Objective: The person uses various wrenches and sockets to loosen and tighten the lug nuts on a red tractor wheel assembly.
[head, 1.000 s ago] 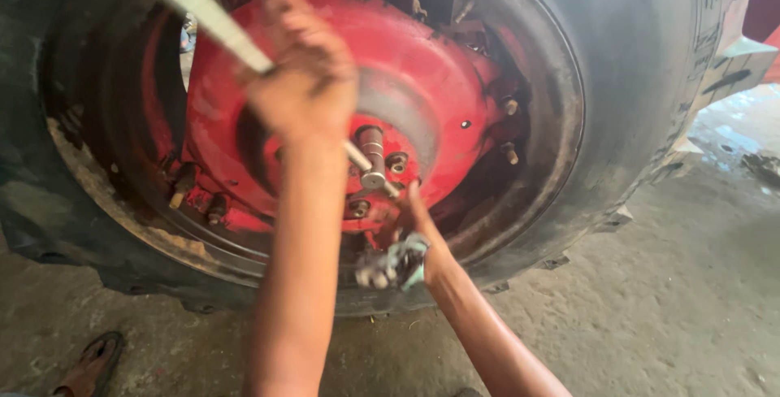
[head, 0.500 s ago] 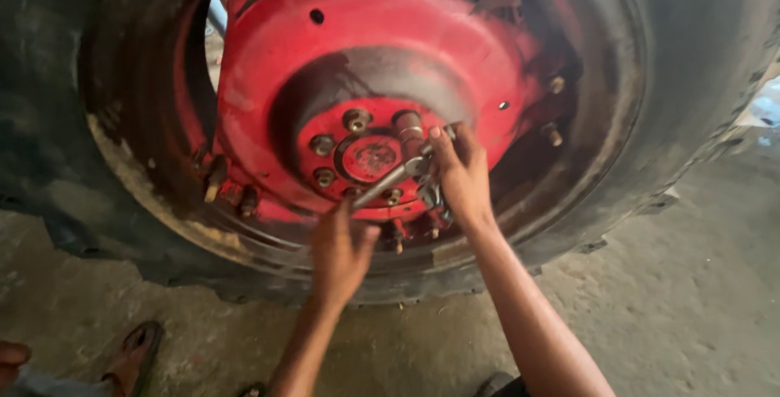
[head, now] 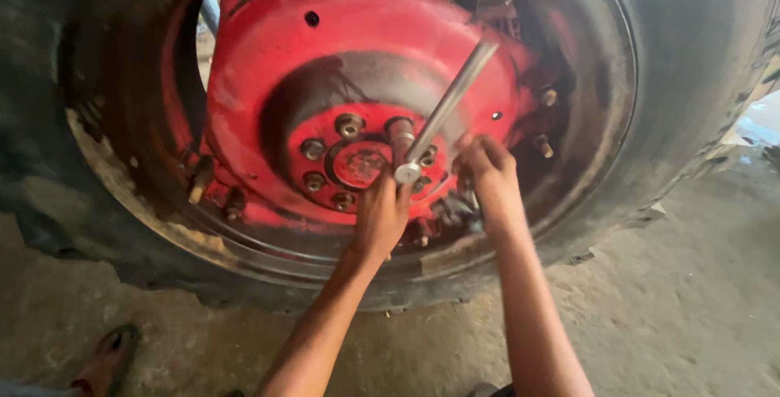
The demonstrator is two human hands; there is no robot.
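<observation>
Left hand [head: 380,216] gripping wrench [head: 445,111], handle angled up-right

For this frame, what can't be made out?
- Head view: what the right hand holds; its fingers curl over small dark parts at the red hub.
- Whether the left hand grips the metal bar; its near end meets the fingers.
- The tyre, cut off by the frame edges.
- The sandal, cut off at the bottom edge.

Left hand [head: 380,216] and right hand [head: 486,171] reach forward, fingers curled.
</observation>
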